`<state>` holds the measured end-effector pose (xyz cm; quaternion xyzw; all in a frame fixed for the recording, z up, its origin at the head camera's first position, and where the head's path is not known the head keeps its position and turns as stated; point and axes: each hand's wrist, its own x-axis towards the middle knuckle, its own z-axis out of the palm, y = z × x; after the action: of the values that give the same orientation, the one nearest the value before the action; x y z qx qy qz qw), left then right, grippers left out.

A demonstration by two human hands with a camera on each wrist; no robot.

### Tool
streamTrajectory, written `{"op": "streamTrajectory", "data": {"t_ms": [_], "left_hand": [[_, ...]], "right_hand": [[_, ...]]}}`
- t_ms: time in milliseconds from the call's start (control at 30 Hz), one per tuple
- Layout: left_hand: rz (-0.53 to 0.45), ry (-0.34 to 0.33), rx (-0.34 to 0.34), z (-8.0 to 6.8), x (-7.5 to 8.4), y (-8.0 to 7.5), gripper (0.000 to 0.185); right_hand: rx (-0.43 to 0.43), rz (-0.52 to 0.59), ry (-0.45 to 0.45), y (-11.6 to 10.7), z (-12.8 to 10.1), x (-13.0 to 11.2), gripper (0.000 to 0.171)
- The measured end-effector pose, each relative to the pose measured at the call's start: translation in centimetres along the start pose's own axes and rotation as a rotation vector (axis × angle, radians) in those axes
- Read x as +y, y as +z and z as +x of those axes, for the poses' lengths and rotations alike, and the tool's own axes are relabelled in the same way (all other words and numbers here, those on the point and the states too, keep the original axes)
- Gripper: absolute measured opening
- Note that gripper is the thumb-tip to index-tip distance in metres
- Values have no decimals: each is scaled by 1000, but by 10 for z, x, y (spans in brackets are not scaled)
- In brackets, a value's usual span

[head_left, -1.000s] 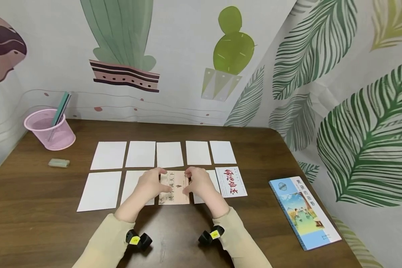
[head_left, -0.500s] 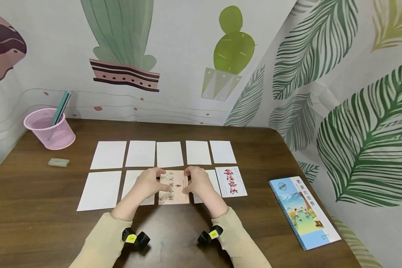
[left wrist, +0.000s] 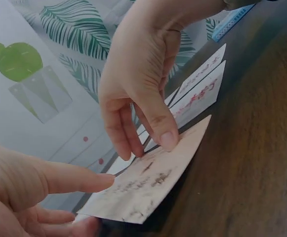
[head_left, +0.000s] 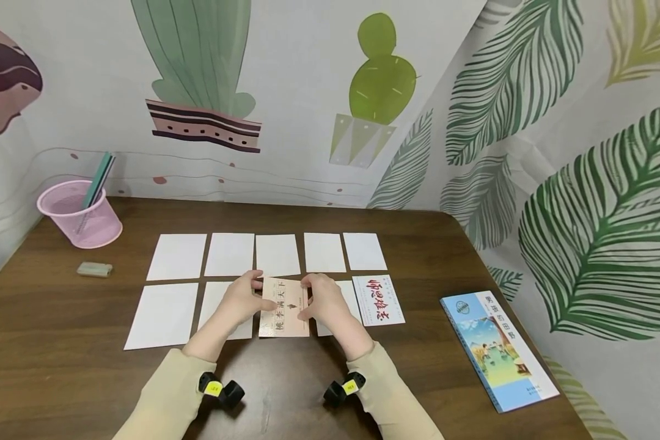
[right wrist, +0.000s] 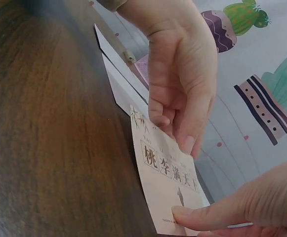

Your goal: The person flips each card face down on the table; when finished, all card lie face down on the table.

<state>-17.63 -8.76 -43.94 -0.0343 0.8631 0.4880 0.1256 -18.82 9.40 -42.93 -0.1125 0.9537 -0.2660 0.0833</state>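
Observation:
A beige card (head_left: 285, 308) printed with dark characters lies in the near row, held between both hands. My left hand (head_left: 241, 302) pinches its left edge, with the thumb on the printed face and fingers at the underside. From the right side, my right hand (head_left: 330, 300) grips the card, thumb on top. In the left wrist view the beige card (left wrist: 153, 173) is slightly bowed, its near edge lifted off the table. The right wrist view shows its characters close up, with the left thumb at its far edge. White cards beside it are partly hidden under both hands.
Blank white cards (head_left: 177, 256) lie in two rows, with a red-lettered card (head_left: 378, 299) at the near row's right end. A blue book (head_left: 499, 349) lies at the right, a pink mesh pen cup (head_left: 82, 214) and an eraser (head_left: 95, 269) at the left.
The beige card's far edge has come up slightly. The left fingers have shifted a little left and away, uncovering more of the printing. The right hand stays almost in place.

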Motion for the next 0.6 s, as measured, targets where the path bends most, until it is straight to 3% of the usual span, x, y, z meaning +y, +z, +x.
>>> {"op": "streamTrajectory", "data": {"t_ms": [333, 600], "left_hand": [[-77, 12, 2, 3, -4, 3, 71], [-184, 23, -40, 1, -3, 4, 69]], "right_hand": [[-7, 46, 19, 0, 2, 1, 73], [-17, 75, 48, -1, 2, 1, 75]]}}
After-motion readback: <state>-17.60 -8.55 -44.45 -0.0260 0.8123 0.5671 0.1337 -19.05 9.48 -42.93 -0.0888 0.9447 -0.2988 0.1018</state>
